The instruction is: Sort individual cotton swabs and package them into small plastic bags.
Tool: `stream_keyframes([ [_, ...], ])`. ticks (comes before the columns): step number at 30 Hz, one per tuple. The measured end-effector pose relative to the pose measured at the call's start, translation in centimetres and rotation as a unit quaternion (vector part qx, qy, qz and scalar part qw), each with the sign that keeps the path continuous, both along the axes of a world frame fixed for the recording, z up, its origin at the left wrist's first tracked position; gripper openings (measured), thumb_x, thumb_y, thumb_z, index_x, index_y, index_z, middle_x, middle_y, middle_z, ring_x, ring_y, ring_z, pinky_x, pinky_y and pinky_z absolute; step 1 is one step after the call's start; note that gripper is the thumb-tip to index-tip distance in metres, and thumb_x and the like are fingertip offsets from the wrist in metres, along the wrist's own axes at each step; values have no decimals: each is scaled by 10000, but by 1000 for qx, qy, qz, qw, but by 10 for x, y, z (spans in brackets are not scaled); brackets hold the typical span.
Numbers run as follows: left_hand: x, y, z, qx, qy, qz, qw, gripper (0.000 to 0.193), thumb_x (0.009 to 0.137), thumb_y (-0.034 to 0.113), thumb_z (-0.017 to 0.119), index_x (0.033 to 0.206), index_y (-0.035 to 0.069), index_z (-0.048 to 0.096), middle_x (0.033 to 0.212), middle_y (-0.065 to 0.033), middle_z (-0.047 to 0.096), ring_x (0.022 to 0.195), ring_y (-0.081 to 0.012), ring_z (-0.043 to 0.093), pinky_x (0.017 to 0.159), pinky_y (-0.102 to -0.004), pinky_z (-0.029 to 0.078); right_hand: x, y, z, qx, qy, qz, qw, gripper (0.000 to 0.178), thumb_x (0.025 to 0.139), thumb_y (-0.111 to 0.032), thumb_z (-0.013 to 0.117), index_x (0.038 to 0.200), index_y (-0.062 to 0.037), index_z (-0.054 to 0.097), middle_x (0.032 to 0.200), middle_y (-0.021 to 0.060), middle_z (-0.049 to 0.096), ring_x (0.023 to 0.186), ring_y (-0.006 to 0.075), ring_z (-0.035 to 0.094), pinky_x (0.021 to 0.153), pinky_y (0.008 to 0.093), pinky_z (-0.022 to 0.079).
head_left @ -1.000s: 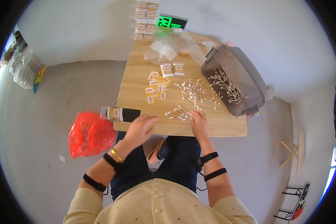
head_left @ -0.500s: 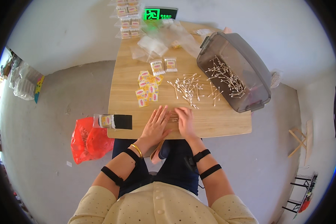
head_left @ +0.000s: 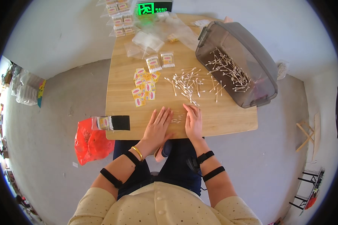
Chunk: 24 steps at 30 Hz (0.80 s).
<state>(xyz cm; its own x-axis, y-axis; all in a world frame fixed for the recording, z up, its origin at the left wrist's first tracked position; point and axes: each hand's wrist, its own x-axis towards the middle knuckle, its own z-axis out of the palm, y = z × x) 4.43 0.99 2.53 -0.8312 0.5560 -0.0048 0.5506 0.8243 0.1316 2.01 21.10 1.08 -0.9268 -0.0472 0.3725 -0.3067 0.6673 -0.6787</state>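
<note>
A small row of cotton swabs (head_left: 177, 118) lies on the wooden table near its front edge, between my two hands. My left hand (head_left: 156, 126) rests flat with its fingers stretched out, covering the swabs' left ends. On the other side, my right hand (head_left: 193, 123) stands on its edge, fingers slightly bent, a small gap from the swabs and nothing visibly held. Beyond the hands is a loose heap of cotton swabs (head_left: 187, 83). Yellow and white cards (head_left: 145, 86) overlap to the left of that heap. Two filled swab packs (head_left: 153, 64) lie behind the cards.
A grey plastic bin (head_left: 248, 45) tilts open at the right, with many swabs inside. Clear bags (head_left: 148, 40) lie at the back beside stacked packs (head_left: 120, 18). At the left edge sit a swab pack (head_left: 104, 122) and a black pad (head_left: 121, 122), above a red bag (head_left: 88, 146).
My right hand has drawn back to the right, uncovering more of the swab row. My left hand stays in place over the left ends. The view has shifted slightly.
</note>
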Motion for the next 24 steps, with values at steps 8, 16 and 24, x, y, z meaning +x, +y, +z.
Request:
stream_keyframes([
  [8,-10,0,-7,2,22,17,1000,912,977,649,478,1603,12,295,1683,-130,274,1586,-291,170,1278,-560,93,1,-4,2,-37,5,-16,999,409,936,64,514,1323,-22,614,1267,177,604,1181,388,560,1018,449,461],
  [16,-11,1,-6,72,-19,10,997,863,970,536,566,1575,-28,320,1656,-179,295,1563,-375,201,1275,-520,187,2,-15,10,-134,-68,26,988,380,1029,-40,470,1402,-22,540,1369,233,541,1259,425,528,1061,464,441],
  [24,-10,1,-28,92,28,-5,995,823,943,383,626,1565,-55,314,1653,-237,263,1561,-382,211,1279,-504,195,-2,-64,0,-184,-68,79,977,456,1106,-261,393,1454,21,479,1495,253,446,1411,415,421,1186,468,335],
])
